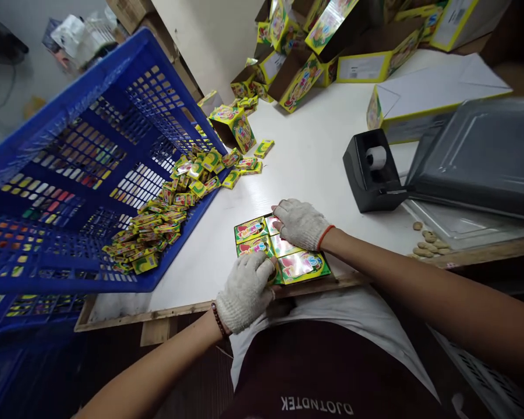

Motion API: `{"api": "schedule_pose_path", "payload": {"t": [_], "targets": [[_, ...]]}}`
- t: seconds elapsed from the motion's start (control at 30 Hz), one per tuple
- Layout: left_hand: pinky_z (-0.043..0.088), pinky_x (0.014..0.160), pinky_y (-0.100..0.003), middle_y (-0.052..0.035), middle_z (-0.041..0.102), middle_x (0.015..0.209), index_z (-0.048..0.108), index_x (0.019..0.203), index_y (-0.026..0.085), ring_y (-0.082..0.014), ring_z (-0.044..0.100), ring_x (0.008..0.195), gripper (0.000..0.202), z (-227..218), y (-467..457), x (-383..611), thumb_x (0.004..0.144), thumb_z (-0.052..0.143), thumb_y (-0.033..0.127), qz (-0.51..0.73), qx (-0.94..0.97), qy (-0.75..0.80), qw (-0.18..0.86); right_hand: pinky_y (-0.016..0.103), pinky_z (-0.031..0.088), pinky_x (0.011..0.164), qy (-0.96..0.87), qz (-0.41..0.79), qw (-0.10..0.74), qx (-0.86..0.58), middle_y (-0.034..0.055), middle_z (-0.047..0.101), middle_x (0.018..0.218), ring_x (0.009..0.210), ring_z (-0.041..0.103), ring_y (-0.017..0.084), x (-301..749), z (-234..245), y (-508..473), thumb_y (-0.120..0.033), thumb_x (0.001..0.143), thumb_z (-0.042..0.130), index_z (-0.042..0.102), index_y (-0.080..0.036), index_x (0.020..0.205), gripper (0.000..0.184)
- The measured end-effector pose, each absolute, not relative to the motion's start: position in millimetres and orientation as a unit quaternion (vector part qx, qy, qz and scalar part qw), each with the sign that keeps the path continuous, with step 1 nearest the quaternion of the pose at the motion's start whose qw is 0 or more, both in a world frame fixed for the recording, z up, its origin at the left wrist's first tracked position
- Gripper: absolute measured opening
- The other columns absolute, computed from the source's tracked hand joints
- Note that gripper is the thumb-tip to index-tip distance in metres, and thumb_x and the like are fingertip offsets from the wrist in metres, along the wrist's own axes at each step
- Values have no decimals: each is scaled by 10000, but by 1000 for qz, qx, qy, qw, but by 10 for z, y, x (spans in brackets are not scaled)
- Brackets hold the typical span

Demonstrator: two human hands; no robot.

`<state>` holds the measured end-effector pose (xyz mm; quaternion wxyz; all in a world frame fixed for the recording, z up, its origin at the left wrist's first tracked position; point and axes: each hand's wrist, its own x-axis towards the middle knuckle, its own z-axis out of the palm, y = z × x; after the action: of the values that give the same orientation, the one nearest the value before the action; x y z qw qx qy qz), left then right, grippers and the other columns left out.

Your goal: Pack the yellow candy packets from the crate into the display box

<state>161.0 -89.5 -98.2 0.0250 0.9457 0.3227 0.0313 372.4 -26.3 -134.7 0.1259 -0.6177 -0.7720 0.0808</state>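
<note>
Both my hands wear white knit gloves. My left hand [244, 289] is curled on the near left corner of a flat block of small yellow-green packets [303, 265] lying at the front edge of the white table [314, 163]. My right hand [300, 223] presses down on the block's far side with its fingers bent over the packets. The top of the block is glossy, as if wrapped in clear film. Parts of it are hidden under both hands.
A tilted blue plastic crate [70, 169] on the left spills many small yellow-green packets [174, 203] onto the table. A black tape dispenser [371, 171] and a grey tray-like machine [480, 157] stand right. Open printed cartons [305, 70] crowd the back. Several nuts [425, 244] lie nearby.
</note>
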Motion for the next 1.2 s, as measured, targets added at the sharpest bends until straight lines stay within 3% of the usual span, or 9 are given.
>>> {"api": "schedule_pose_path", "payload": {"t": [0.2, 0.37, 0.5, 0.67, 0.83, 0.93, 1.0, 1.1, 1.2], "targets": [[541, 912, -398, -127, 620, 1161, 639, 1201, 207, -246, 613, 1094, 339, -732, -848, 1502, 886, 656, 332, 203, 928, 276, 144, 396, 433, 962, -774, 73, 133, -615, 161, 616, 1306, 1198, 542, 303, 3723, -1327, -278, -356, 991, 423, 604, -136, 1280, 406], [535, 796, -352, -80, 629, 964, 714, 929, 207, -213, 606, 882, 117, -448, -853, 1510, 870, 614, 227, 12, 969, 242, 58, 407, 449, 941, -774, 68, 127, -616, 164, 620, 1300, 1177, 557, 305, 3714, -1319, -280, -368, 998, 389, 614, -139, 1264, 417], [544, 786, -365, -90, 627, 995, 709, 947, 200, -222, 596, 876, 127, -774, -760, 1526, 863, 615, 223, -17, 972, 233, 8, 400, 460, 924, -773, 64, 128, -619, 169, 630, 1292, 1165, 565, 301, 3706, -1320, -282, -367, 996, 396, 620, -140, 1256, 412], [552, 848, -402, -125, 652, 1072, 698, 1024, 184, -232, 614, 976, 181, -1247, -770, 1517, 911, 568, 239, 147, 964, 219, -22, 394, 448, 942, -772, 66, 130, -618, 161, 627, 1301, 1182, 559, 298, 3702, -1317, -297, -367, 998, 403, 617, -137, 1258, 408], [542, 946, -474, -120, 674, 1139, 666, 1104, 221, -232, 631, 1060, 213, -1305, -987, 1355, 924, 561, 266, 289, 926, 241, -42, 379, 433, 965, -775, 65, 125, -616, 162, 640, 1281, 1176, 567, 275, 3704, -1308, -290, -361, 1010, 389, 620, -129, 1252, 407], [582, 893, -418, -120, 684, 1140, 657, 1132, 227, -210, 653, 1049, 248, -1356, -1070, 1216, 930, 524, 174, 329, 898, 291, -36, 382, 437, 965, -780, 61, 121, -611, 167, 650, 1272, 1169, 579, 277, 3714, -1325, -261, -348, 1008, 396, 626, -113, 1257, 412], [603, 851, -371, -125, 697, 1106, 651, 1157, 211, -195, 670, 1024, 280, -1421, -1083, 1165, 943, 485, 142, 348, 889, 297, -5, 442, 425, 989, -782, 37, 119, -611, 186, 661, 1259, 1171, 582, 303, 3712, -1329, -260, -341, 1009, 392, 624, -89, 1273, 433], [605, 875, -366, -116, 715, 1037, 654, 1160, 191, -193, 677, 1013, 288, -1512, -1071, 1160, 948, 474, 117, 359, 892, 276, 8, 607, 306, 1079, -804, -42, 148, -575, 211, 652, 1296, 1277, 517, 373, 3662, -1308, -357, -318, 1005, 388, 622, -73, 1294, 445], [606, 869, -360, -124, 700, 1056, 657, 1152, 185, -198, 671, 1010, 264, -1563, -1072, 1159, 947, 502, 125, 373, 882, 286, -7, 615, 304, 1097, -871, -72, 186, -450, 223, 594, 1391, 1357, 450, 390, 3550, -1287, -604, -364, 987, 454, 602, -90, 1343, 474]]}}
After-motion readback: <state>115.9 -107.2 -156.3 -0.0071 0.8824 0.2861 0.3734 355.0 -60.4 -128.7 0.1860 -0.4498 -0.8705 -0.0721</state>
